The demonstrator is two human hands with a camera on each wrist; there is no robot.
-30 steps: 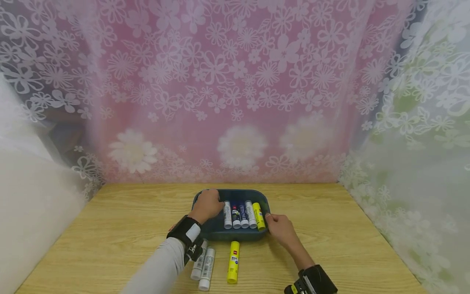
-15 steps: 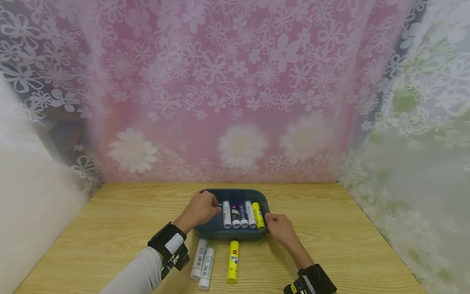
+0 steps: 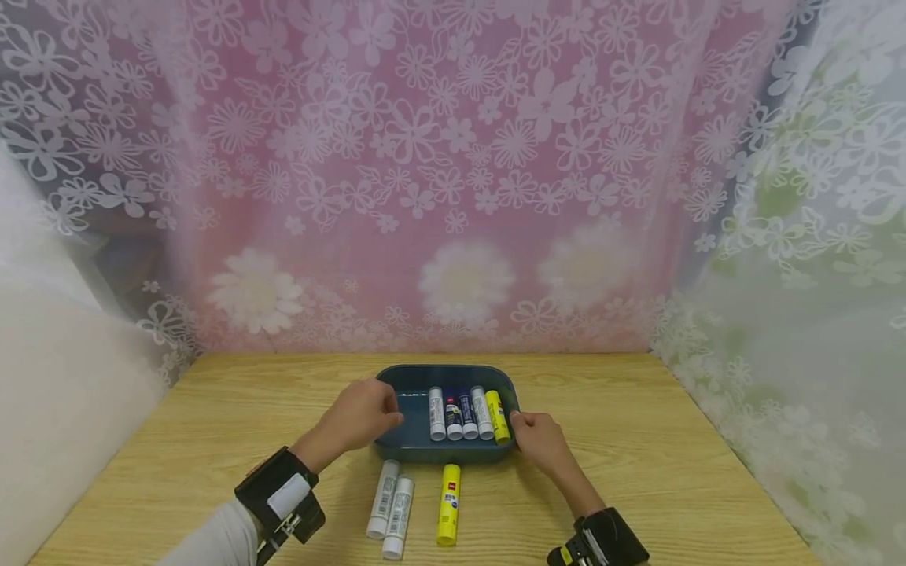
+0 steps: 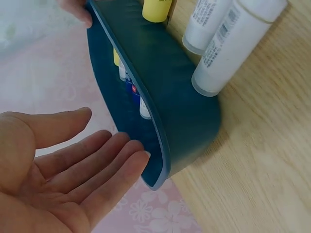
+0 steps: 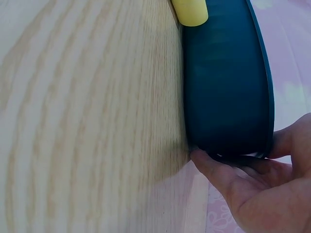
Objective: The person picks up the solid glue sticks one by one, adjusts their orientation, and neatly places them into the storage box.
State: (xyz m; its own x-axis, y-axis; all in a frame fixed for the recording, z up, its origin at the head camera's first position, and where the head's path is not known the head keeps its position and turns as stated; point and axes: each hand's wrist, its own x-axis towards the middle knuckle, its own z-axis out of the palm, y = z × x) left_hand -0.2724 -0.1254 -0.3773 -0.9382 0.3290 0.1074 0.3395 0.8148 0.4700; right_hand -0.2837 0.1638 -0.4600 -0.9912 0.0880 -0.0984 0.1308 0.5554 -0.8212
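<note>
A dark teal tray point(image 3: 418, 428) stands on the table, with glue sticks side by side in its right half: a white one point(image 3: 436, 415), two dark blue ones, another white one and a yellow one point(image 3: 499, 417) at the right end. My left hand point(image 3: 357, 417) hovers by the tray's left end. In the left wrist view its fingers point(image 4: 104, 160) are fairly straight and hold nothing. At the tray's right end my right hand point(image 3: 543, 442) grips the wall; in the right wrist view the thumb is at the rim and the fingers point(image 5: 216, 170) lie along the outside.
In front of the tray, two white glue sticks point(image 3: 384, 499) lie close together on the wooden table point(image 3: 248, 432). A yellow glue stick point(image 3: 449, 503) lies to their right. Flowered curtains point(image 3: 453, 196) hang behind and at the sides.
My left hand has drawn back left and toward me, out from over the tray, uncovering its left half. The right hand stays at the tray's right end.
</note>
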